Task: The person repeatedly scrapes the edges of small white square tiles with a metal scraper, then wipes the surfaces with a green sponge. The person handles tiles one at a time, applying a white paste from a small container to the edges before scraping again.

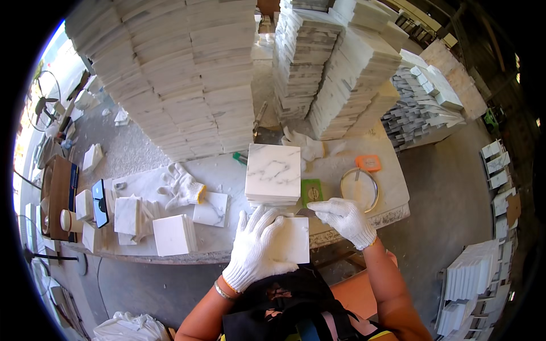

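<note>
The gloved left hand (253,247) grasps a white tile (294,241), which lies under and right of its fingers. The gloved right hand (344,220) is bent beside a green block (311,192); whether it grips anything I cannot tell. The block bears small printing. Beyond the right hand, an orange block (368,163) shows faint markings. A tile stack (273,171) stands just ahead of the left.

- Green pad (311,192): 1 dark printed mark on its face, too small to read.
- No legible text, labels, numbers or signs on anything in view.
</note>
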`<action>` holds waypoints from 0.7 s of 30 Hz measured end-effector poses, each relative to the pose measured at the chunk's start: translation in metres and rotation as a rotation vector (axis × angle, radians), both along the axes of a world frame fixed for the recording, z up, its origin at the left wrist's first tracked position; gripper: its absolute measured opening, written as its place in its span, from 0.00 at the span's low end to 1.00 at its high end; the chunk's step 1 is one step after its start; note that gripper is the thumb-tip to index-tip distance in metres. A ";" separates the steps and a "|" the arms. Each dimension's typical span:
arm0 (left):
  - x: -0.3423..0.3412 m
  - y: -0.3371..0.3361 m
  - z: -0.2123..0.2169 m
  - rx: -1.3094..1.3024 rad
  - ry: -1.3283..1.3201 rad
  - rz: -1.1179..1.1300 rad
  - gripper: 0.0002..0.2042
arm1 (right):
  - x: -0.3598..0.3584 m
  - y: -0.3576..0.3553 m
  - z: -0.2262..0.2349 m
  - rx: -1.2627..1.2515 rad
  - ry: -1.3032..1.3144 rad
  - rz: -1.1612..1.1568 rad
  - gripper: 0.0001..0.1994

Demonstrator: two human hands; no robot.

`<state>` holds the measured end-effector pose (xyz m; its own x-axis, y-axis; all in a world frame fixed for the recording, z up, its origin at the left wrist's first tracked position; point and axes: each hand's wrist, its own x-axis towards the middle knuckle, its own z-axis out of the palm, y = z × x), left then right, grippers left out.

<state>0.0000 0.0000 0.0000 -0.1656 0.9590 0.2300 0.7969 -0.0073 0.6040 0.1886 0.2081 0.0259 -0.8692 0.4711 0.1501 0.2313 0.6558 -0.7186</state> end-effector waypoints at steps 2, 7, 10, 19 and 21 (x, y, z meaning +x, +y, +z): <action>-0.002 -0.002 0.001 -0.002 0.011 0.000 0.53 | -0.009 0.005 -0.001 0.009 0.018 0.085 0.13; 0.002 0.003 0.000 0.006 -0.018 0.003 0.52 | -0.016 0.016 -0.003 0.002 0.018 0.197 0.11; 0.002 0.002 0.001 -0.001 -0.034 0.003 0.52 | -0.021 0.019 -0.002 -0.027 0.017 0.235 0.11; 0.002 0.001 0.000 0.007 -0.046 0.013 0.51 | -0.017 0.014 -0.002 -0.013 -0.002 0.213 0.12; 0.002 0.001 0.001 0.014 -0.046 0.013 0.51 | -0.014 0.004 -0.004 0.054 0.009 0.153 0.12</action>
<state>0.0018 0.0010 0.0008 -0.1888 0.9534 0.2352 0.7685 -0.0057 0.6399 0.1750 0.2126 0.0224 -0.9289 0.3240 0.1796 0.1194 0.7209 -0.6827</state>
